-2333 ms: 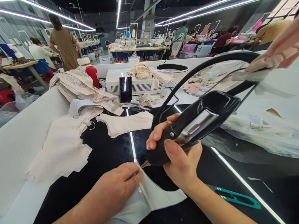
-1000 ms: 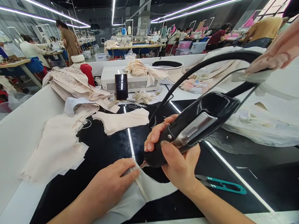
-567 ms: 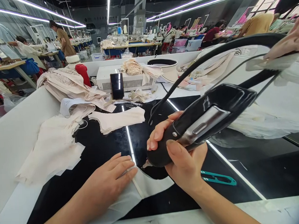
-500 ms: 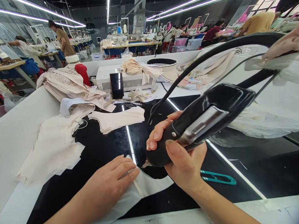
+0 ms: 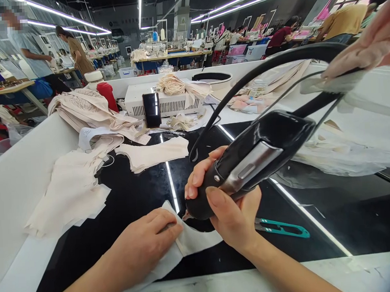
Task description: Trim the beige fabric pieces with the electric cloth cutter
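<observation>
My right hand point(image 5: 235, 209) is wrapped round a black corded hand tool point(image 5: 252, 156) with a silver lever along its side. The thumb lies near the lever's lower end, and the tool is tilted with its small tip down at the left. That tip is close to the curved edge of a white fabric piece point(image 5: 199, 242); contact cannot be made out. My left hand point(image 5: 145, 240) rests on the same fabric, its fingers curled and pressed together over a fold or seam. Teal-handled thread snips point(image 5: 284, 228) lie just right of my right wrist, their blades partly hidden.
Stacks of pale fabric pieces point(image 5: 70, 186) lie on the left, another stack point(image 5: 155, 153) on the black glossy tabletop point(image 5: 129, 194). Behind stand a phone point(image 5: 151, 110) and a white vented box point(image 5: 173, 101). A thick black cable point(image 5: 269, 69) arches over the right side. A person's hand point(image 5: 368, 48) appears upper right.
My right hand and the tool have shifted slightly left, bringing the tip nearer the fabric edge. My left fingers are more curled. A person in the far left background has come further into view.
</observation>
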Tool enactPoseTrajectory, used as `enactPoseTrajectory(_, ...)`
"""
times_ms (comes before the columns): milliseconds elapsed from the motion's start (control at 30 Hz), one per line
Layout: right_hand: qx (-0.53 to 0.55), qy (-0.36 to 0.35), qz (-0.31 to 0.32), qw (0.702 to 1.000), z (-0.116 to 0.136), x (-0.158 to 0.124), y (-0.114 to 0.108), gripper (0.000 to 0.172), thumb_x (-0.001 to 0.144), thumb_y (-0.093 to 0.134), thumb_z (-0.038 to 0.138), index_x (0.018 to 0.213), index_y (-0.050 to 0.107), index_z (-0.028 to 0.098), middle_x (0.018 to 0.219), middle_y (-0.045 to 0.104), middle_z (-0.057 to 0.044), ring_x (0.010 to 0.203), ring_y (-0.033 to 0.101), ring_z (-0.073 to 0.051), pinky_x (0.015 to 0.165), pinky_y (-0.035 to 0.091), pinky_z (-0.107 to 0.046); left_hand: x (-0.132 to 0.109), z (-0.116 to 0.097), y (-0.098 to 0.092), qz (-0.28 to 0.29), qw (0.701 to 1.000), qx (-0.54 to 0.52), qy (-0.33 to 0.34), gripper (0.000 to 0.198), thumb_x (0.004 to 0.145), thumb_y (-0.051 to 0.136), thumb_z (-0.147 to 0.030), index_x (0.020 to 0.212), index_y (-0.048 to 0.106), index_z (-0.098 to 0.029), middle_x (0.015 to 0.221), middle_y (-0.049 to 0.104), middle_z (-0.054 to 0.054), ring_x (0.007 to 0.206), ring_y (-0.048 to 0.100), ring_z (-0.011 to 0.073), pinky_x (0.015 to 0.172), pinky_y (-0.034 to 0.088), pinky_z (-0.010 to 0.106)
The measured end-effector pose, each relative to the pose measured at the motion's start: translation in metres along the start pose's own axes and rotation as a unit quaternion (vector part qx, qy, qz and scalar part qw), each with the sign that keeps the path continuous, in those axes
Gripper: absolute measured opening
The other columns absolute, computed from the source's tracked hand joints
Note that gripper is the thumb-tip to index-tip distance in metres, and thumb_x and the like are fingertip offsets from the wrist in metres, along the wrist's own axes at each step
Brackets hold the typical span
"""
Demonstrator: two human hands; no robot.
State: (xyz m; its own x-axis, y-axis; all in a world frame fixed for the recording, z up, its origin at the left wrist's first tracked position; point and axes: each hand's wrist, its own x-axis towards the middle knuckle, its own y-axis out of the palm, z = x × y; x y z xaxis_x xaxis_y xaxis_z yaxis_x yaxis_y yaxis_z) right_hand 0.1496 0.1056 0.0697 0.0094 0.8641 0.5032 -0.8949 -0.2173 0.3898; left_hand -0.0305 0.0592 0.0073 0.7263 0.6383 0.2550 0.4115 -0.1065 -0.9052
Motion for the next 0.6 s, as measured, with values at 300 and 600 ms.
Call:
enactPoseTrajectory(300, -0.005, 0.001, 0.006, 1.0, -0.0008, -0.0028, 0.0001, 0.04, 0.081, 0.079, 0.04, 0.106, 0.051, 0.028, 0.076, 0.06, 0.005, 0.055, 0.057, -0.013, 0.049, 0.049, -0.029, -0.0003, -0.0023, 0.0011, -0.021, 1.0, 0.013, -0.002, 0.028, 0.102, 0.043, -0.013, 0.125, 0.058, -0.018, 0.116, 0.062, 0.011, 0.106, 0.063, 0.0193, 0.094, 0.058, 0.033)
enactPoseTrajectory(600, -0.005, -0.003, 0.008, 1.0, 0.0049, -0.0063, -0.0029, 0.037, 0.084, 0.077, 0.037, 0.11, 0.052, 0.028, 0.077, 0.061, 0.004, 0.056, 0.057, -0.013, 0.049, 0.05, -0.029, -0.0021, -0.0019, 0.0, -0.016, 1.0, 0.017, 0.006, 0.033, 0.098, 0.042, -0.006, 0.124, 0.058, -0.018, 0.119, 0.059, 0.012, 0.106, 0.061, 0.0217, 0.09, 0.058, 0.035)
